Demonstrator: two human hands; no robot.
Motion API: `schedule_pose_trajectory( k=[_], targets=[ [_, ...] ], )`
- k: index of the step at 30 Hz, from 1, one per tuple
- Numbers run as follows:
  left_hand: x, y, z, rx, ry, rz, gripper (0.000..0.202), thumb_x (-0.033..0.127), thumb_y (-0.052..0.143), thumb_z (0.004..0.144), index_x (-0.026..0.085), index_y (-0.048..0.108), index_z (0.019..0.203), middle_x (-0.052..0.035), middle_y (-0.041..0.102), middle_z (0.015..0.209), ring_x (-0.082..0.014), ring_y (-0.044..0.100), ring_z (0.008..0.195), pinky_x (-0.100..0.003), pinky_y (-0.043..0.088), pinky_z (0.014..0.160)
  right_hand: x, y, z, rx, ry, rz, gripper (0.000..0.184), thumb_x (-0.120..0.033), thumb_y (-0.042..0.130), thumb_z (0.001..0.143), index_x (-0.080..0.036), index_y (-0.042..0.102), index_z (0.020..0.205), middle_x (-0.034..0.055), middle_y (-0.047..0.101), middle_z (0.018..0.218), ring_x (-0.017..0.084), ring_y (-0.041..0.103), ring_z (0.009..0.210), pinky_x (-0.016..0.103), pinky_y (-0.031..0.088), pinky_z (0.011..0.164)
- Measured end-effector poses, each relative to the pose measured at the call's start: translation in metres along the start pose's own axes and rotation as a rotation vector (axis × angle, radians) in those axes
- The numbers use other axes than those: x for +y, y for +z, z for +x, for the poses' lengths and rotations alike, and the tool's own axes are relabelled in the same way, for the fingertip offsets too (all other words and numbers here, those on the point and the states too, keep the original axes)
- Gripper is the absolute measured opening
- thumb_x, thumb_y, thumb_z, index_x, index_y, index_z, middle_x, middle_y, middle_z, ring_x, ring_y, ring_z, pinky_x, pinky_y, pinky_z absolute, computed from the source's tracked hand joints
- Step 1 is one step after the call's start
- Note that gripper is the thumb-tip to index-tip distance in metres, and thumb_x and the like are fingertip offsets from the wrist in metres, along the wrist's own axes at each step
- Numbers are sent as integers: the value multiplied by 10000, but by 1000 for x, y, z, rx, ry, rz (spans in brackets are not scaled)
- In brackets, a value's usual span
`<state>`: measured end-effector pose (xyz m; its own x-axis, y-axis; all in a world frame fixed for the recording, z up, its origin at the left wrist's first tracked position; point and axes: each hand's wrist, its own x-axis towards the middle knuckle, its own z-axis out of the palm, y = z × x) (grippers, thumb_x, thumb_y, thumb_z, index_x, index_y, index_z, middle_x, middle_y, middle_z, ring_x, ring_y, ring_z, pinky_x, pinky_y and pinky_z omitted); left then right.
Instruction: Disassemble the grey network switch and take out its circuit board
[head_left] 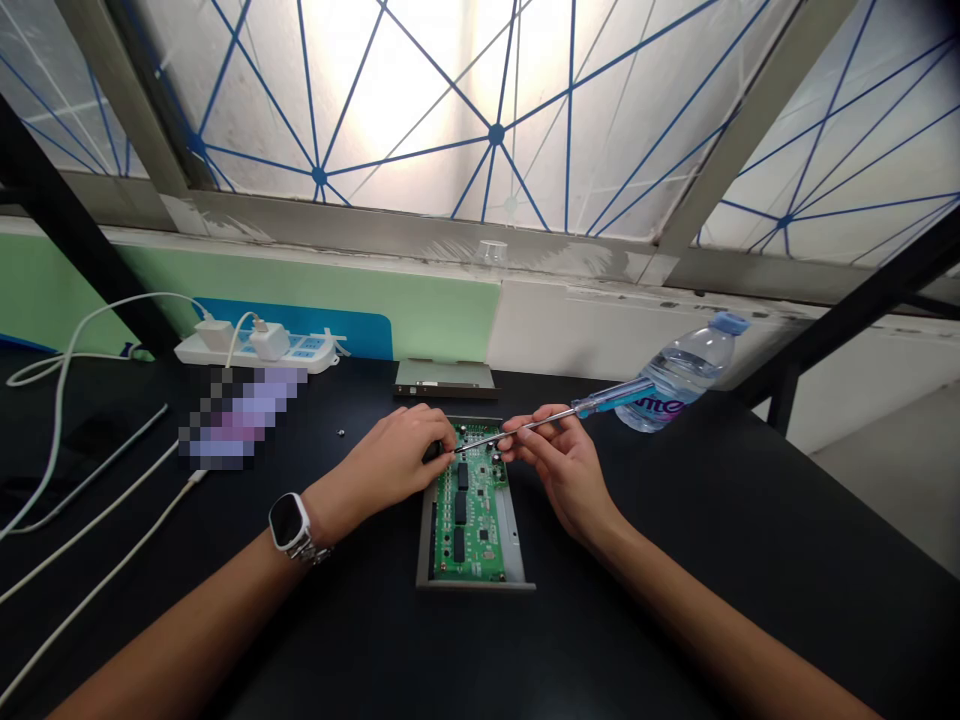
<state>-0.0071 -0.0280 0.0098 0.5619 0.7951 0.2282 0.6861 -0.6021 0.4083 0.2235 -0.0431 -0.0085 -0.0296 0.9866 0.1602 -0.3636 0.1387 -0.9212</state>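
Note:
A green circuit board [474, 515] lies in a shallow grey metal tray [516, 530] on the black table. My right hand [559, 465] is closed round the metal shaft of a screwdriver [570, 412] with a clear blue handle; its tip points left onto the board's far left corner. My left hand [401, 455], with a watch [291, 524] on the wrist, rests at that same corner, fingers curled and pinched near the screwdriver tip. What they pinch is too small to name.
A grey metal cover [445, 379] lies just behind the tray. A water bottle [679, 385] lies on its side at the right. A white power strip [255, 350] with chargers and white cables [90, 530] occupy the left. A small screw [340, 433] sits loose on the table.

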Motion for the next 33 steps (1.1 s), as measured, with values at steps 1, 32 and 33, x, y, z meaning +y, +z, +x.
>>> schedule_pose_trajectory(
  k=[1,32,33],
  targets=[
    [0,-1,0,5,-4,-1,56,209,631,933,213,681,908,-33,720,1047,-228,643,979,-388,508,877,0,0,0,7,0,6,367,-263,852,789,-242,520,945,21,779,906,192,745,752,336,608,700],
    [4,-16,-3,175,125,-184,74,177,578,950,187,650,963,-25,710,926,-154,660,846,-297,514,772,-10,0,5,212,302,227,334,-99,840,706,-204,596,907,70,801,964,186,769,795,270,601,664],
    [4,-17,-3,184,135,-163,80,187,564,967,185,644,976,-30,710,934,-158,658,846,-301,512,770,-10,0,5,213,313,228,322,-103,840,712,-200,603,908,76,802,985,189,772,804,266,600,655]
  ],
)
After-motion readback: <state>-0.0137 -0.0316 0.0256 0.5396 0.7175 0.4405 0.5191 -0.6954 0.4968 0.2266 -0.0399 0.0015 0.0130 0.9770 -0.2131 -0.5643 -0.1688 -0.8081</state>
